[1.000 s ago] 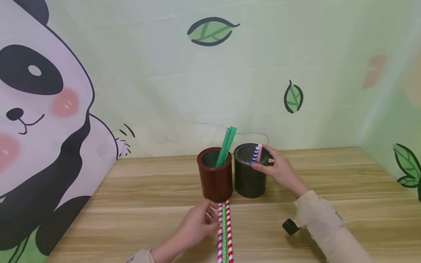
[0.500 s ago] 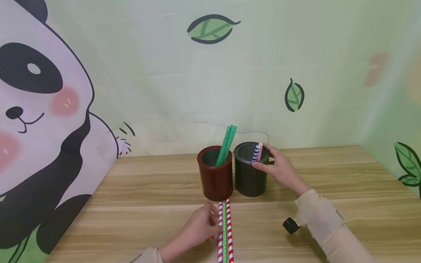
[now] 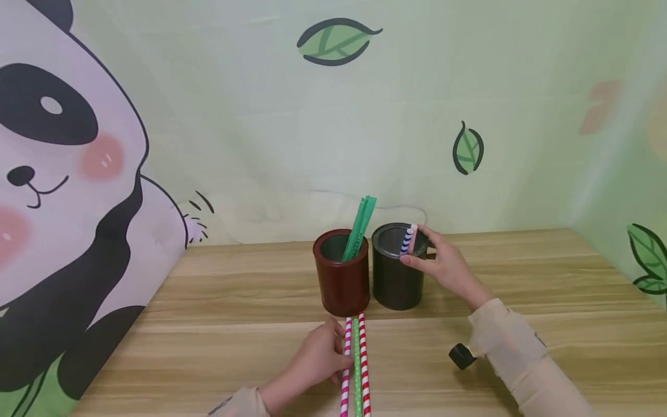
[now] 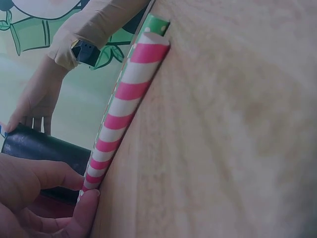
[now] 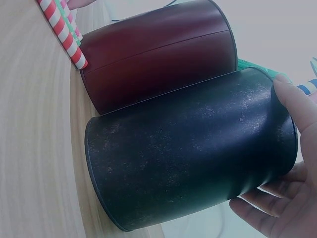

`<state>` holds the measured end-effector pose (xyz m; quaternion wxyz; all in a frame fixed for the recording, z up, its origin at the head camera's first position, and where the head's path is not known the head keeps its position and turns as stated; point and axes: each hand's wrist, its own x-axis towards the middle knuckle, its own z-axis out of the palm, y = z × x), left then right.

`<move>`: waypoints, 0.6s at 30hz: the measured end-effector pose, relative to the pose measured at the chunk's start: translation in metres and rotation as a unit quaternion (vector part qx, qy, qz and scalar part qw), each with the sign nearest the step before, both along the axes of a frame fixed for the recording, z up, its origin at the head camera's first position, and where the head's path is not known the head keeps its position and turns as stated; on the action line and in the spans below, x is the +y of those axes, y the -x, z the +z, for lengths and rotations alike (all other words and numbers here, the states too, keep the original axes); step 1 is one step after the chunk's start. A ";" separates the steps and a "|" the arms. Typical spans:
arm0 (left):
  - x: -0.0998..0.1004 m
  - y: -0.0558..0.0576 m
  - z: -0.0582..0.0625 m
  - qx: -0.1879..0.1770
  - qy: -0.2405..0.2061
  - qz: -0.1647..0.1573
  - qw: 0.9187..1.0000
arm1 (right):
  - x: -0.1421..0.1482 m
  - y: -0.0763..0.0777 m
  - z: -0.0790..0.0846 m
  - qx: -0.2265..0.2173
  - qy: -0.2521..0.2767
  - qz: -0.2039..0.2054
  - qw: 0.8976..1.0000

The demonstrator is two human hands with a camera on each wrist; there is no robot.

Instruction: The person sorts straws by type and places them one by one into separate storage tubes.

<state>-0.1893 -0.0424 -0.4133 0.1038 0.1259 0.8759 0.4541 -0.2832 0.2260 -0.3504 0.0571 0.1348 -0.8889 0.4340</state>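
On the wooden table, my left hand (image 3: 319, 354) pinches a pink-and-white striped straw (image 3: 345, 388) between thumb and index finger. Beside that straw lie a green dotted straw (image 3: 357, 370) and a red-and-white striped straw (image 3: 364, 365), all pointing toward the cups. My right hand (image 3: 443, 263) holds the black cup (image 3: 397, 286) at its right rim; the right wrist view shows the thumb on the cup wall (image 5: 193, 148) and other fingers curled under it. A blue-and-white striped straw (image 3: 406, 242) and a pale pink straw (image 3: 413, 238) stand inside by the fingers.
A dark red cup (image 3: 343, 289) stands close on the left of the black cup, with green straws (image 3: 359, 229) leaning out of it. Behind the table (image 3: 234, 289) hangs a backdrop (image 3: 250, 145) printed with a panda and leaves.
My left hand has moved slightly right and closed its thumb and finger on the pink striped straw, whose near end has swung left, away from the green one. The right hand keeps its hold.
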 end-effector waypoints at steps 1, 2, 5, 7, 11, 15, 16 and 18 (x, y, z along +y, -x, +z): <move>0.000 0.000 0.000 -0.002 0.001 0.001 1.000 | 0.000 0.000 0.000 0.000 0.001 0.000 1.000; 0.000 0.000 0.000 -0.003 0.003 0.002 1.000 | 0.000 -0.001 0.000 0.001 0.001 0.001 1.000; 0.000 0.001 -0.001 -0.007 0.005 0.004 1.000 | 0.000 -0.001 0.001 0.004 0.000 0.002 1.000; 0.000 0.001 -0.001 -0.006 0.008 0.004 1.000 | 0.000 -0.001 0.002 0.007 -0.002 0.003 1.000; 0.000 0.002 0.000 -0.011 0.004 0.006 1.000 | 0.000 0.000 0.001 0.005 -0.002 0.005 1.000; 0.000 0.002 0.001 -0.016 -0.005 0.012 1.000 | 0.001 0.001 -0.001 0.006 0.000 0.006 1.000; 0.000 0.001 0.001 -0.016 -0.008 0.014 1.000 | 0.001 0.001 -0.001 0.006 0.001 0.006 1.000; 0.000 0.001 0.001 -0.019 -0.014 0.018 1.000 | 0.001 0.001 -0.001 0.009 0.002 0.008 1.000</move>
